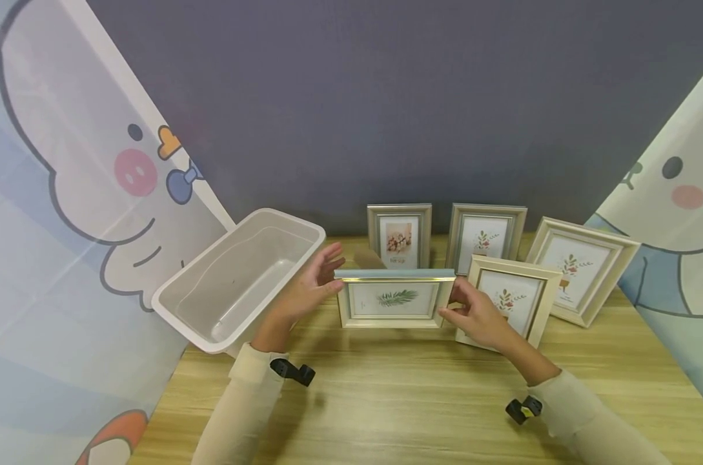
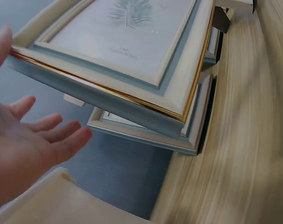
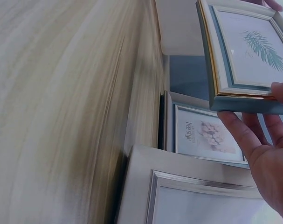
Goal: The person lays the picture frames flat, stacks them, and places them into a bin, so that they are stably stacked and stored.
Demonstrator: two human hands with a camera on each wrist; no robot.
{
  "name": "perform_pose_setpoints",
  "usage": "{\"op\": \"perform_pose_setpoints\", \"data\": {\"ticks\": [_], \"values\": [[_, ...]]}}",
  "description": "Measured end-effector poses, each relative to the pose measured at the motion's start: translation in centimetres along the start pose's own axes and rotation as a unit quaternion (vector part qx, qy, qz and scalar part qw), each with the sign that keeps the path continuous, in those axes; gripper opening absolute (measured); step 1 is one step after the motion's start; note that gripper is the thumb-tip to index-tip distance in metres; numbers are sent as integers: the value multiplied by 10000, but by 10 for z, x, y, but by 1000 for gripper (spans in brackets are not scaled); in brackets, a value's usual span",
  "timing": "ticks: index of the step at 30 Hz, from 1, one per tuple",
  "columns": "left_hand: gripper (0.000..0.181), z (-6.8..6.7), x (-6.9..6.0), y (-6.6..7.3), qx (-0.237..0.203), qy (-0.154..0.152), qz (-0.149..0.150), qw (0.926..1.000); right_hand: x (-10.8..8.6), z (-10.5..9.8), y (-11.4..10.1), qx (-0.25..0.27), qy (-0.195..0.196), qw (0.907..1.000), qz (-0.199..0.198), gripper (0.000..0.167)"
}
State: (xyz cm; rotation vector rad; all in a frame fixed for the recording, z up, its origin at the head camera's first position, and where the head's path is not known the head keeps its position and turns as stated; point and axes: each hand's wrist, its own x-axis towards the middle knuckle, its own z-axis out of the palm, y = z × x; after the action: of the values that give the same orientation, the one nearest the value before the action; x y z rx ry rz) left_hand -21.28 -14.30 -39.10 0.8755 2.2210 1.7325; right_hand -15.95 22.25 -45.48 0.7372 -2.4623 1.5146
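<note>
Leaf frame (image 1: pixel 395 299): right hand (image 1: pixel 480 314) pinches its right edge, left hand (image 1: pixel 308 284), fingers spread, at its left edge; bin (image 1: pixel 241 284) further left

Soft light, faint shadows and pale sheen on the tabletop (image 1: pixel 386 400).

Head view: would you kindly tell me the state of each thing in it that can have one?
Leaf-print frame: turned on its side, held at its right end
Right grip: pinching that end
Left grip: open, thumb at the left end
Tub: open-topped
Flower-photo frame: standing
Grey plant frame: standing
Front cream frame: standing, partly hidden
Far-right cream frame: standing, angled
</note>
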Motion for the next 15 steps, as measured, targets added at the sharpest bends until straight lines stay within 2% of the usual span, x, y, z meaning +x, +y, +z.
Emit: {"op": "perform_pose_setpoints", "data": {"ticks": [2,6,15], "values": [[99,-1,2,-4,-152,-168,125,9997,0,0,1,7,4,10000,-31,30],[108,-2,5,-8,-370,-406,187,9983,0,0,2,21,12,9999,-122,30],[117,-3,9,-14,-625,-676,211,9955,-1,1,4,237,-78,9996,-111,29]]}}
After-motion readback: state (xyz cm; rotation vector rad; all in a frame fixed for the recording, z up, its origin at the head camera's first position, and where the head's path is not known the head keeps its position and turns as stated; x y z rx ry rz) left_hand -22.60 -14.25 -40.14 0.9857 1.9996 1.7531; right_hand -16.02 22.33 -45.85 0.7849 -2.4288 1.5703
